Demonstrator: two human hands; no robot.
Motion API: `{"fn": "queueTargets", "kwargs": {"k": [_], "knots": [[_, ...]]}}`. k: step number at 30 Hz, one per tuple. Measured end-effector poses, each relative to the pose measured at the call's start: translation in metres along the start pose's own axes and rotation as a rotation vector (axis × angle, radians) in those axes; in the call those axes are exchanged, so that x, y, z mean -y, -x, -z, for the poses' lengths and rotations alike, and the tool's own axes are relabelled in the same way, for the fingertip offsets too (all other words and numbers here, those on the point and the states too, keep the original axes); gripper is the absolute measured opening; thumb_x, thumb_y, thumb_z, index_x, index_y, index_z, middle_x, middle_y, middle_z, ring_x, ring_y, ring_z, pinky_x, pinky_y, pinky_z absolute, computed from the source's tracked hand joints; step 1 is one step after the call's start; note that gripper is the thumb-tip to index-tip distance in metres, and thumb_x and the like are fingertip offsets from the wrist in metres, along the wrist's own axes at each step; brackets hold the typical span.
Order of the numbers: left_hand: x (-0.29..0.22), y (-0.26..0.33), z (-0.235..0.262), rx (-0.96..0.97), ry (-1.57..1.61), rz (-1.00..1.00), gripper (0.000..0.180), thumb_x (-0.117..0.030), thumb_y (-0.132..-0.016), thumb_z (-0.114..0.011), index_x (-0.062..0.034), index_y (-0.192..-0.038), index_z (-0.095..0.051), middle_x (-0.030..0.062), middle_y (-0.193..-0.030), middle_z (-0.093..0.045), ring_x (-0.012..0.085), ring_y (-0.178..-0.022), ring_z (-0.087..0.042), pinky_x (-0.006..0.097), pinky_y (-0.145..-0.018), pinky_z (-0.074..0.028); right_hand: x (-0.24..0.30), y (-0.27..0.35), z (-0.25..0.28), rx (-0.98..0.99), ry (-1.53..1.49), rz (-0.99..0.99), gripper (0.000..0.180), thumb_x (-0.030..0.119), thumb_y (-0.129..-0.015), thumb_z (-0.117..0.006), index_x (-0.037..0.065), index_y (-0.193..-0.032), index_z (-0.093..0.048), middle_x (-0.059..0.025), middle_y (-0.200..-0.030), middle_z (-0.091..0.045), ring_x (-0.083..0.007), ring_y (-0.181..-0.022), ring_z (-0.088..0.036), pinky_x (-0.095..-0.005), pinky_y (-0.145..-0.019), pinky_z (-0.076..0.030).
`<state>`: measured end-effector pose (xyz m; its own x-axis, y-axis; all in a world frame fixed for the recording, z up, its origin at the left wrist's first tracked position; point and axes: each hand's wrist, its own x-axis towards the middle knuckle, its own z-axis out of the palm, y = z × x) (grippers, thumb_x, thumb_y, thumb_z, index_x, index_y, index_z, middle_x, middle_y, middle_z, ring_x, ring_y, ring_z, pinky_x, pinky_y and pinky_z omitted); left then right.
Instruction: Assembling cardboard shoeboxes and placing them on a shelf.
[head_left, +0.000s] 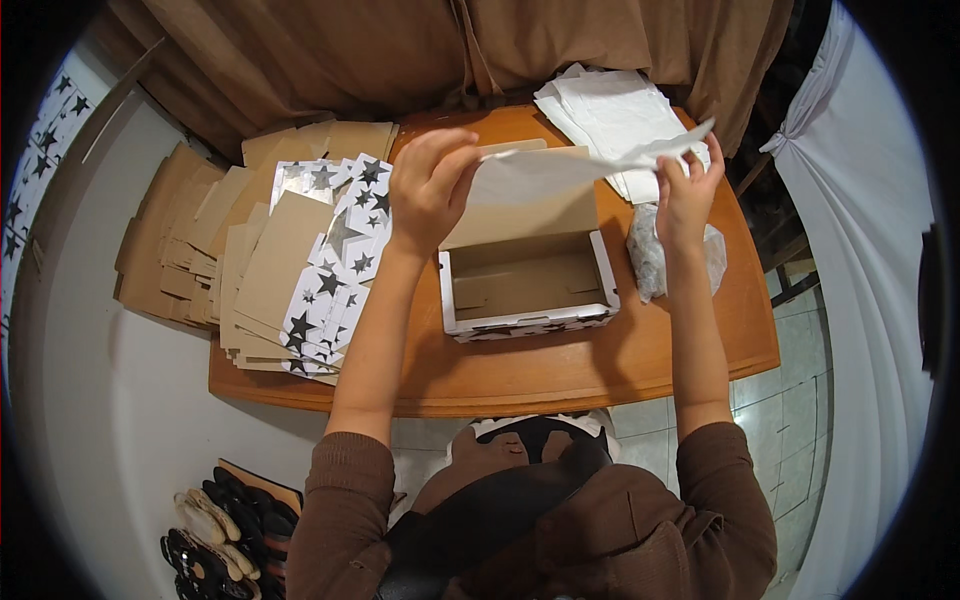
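A sheet of thin white paper [550, 175] is stretched in the air between my two hands. Its left end is pinched in my left hand [432, 188], fingers closed. My right hand [688, 192] grips the other end between thumb and fingers, and a corner sticks up past them. Beneath the sheet, an open cardboard box [530, 328] stands on the table, white with black stars outside and plain brown inside. Its lid is raised at the back, partly hidden by the paper. The visible part of the box's inside holds nothing.
A pile of white paper sheets [610, 105] lies at the table's back right. Next to my right forearm is a clear plastic bag [645, 255] with greyish contents. Flat star-printed and brown cardboard pieces [265, 265] cover the left side. Brown curtains [350, 60] hang behind the wooden table [500, 385].
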<state>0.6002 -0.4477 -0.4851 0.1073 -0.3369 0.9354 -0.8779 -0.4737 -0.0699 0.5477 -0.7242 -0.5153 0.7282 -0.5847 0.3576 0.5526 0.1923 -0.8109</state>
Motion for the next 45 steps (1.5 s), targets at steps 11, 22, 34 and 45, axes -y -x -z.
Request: {"fn": "queueTargets", "kwargs": {"k": [11,22,34,45], "knots": [[-0.021,0.169,0.072,0.508,-0.001,0.129,0.021,-0.002,-0.068,-0.062,-0.0063,-0.088,-0.062,0.0046,-0.089,-0.061,0.0211,-0.085,-0.06,0.033,-0.073,-0.047,-0.079,0.164,0.038,0.013,0.299,-0.264,0.086,-0.008,-0.074,-0.056,0.01,-0.141,-0.006,-0.0184,-0.137,-0.026,-0.0269,-0.123,-0.036,-0.0359,-0.102,-0.033],[-0.025,0.152,0.032,0.534,0.258,0.308,0.02,-0.013,-0.072,-0.063,-0.0061,-0.091,-0.062,0.008,-0.094,-0.061,0.0268,-0.088,-0.058,0.037,-0.076,-0.044,-0.063,0.098,0.008,0.547,1.179,0.512,0.051,0.005,-0.076,-0.061,0.005,-0.125,-0.047,-0.0156,-0.122,-0.045,-0.0355,-0.118,-0.039,-0.0461,-0.1,-0.031],[-0.026,0.196,-0.054,1.176,-0.014,0.144,0.112,-0.066,-0.067,-0.062,0.0043,-0.142,-0.017,0.0202,-0.151,-0.01,0.0306,-0.141,-0.011,0.045,-0.113,-0.011,-0.147,0.082,0.031,1.31,1.531,0.647,0.078,0.058,-0.087,-0.039,0.004,-0.141,-0.028,-0.0146,-0.15,-0.02,-0.0261,-0.139,-0.018,-0.0519,-0.111,-0.008],[-0.035,0.212,-0.08,1.735,-0.084,0.22,0.105,-0.056,-0.072,-0.066,-0.0086,-0.147,-0.01,0.0144,-0.154,-0.001,0.0259,-0.142,-0.007,0.054,-0.11,-0.012,-0.19,0.088,0.041,1.782,1.512,0.578,0.089,0.073,-0.077,-0.042,0.022,-0.146,-0.019,-0.0115,-0.152,-0.017,-0.0281,-0.138,-0.022,-0.0467,-0.112,-0.012]]}}
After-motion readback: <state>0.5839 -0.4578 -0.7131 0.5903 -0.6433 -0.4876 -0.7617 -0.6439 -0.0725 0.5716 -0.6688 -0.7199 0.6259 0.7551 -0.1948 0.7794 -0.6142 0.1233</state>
